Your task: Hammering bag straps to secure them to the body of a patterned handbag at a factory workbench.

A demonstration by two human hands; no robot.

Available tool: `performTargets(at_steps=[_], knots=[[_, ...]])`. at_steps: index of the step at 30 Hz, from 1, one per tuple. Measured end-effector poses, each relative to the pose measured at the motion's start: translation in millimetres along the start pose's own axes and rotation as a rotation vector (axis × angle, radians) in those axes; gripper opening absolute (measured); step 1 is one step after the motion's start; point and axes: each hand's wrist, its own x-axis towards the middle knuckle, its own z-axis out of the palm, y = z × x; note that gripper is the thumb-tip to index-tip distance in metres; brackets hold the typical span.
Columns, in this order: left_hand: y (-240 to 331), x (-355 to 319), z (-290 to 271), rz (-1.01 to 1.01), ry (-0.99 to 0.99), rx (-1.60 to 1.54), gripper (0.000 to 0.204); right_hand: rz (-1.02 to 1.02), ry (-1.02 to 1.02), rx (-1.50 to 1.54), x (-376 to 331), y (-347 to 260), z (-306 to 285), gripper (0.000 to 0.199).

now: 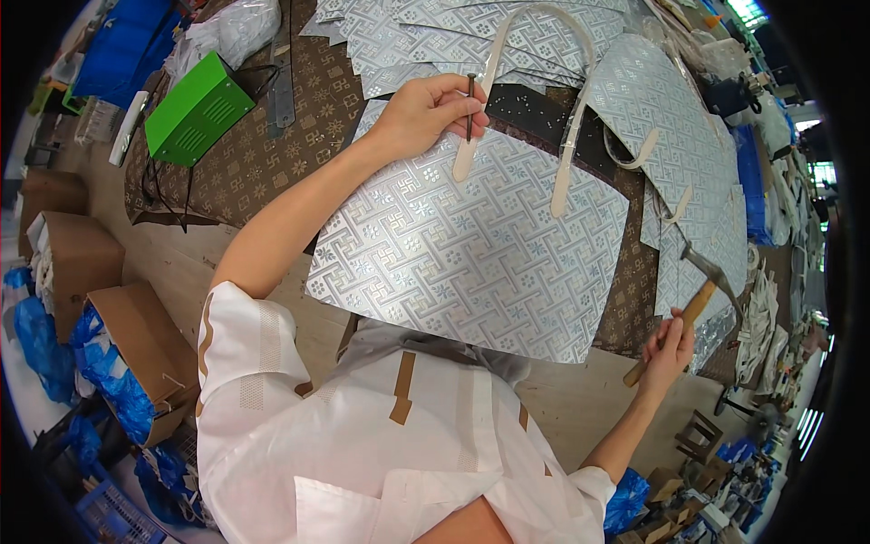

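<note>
A silver-patterned bag panel [471,258] lies in front of me at the table's near edge. A cream strap handle [591,72] arches over it, both ends resting on the panel. In my left hand [419,116] a thin dark metal punch [470,95] is pinched upright by the strap's left end; I cannot tell whether its tip touches. My right hand [668,352] is wrapped round the wooden grip of a hammer [701,301], held out to the right, apart from the panel, with its metal head up.
Stacked silver panels [408,41] lie at the far side. More panels with handles [675,118] are at the right. A green metal box [199,109] with a dark cable stands on the brown patterned cloth [245,181] at left. Cardboard boxes [149,349] stand lower left.
</note>
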Motion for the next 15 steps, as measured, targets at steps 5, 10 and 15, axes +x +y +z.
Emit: performTargets(at_steps=[5, 10, 15], knots=[[-0.4, 1.4, 5.1, 0.016, -0.009, -0.021, 0.017, -0.019, -0.121, -0.075, 3.9, -31.2, 51.2, 0.025], [-0.7, -6.7, 5.9, 0.083, -0.035, 0.051, 0.014, -0.185, -0.432, -0.318, 17.6, -85.9, 100.8, 0.024], [-0.5, -13.1, 6.1, 0.242, -0.045, 0.296, 0.013, -0.613, -0.609, -0.034, 45.9, -225.9, 114.8, 0.022]])
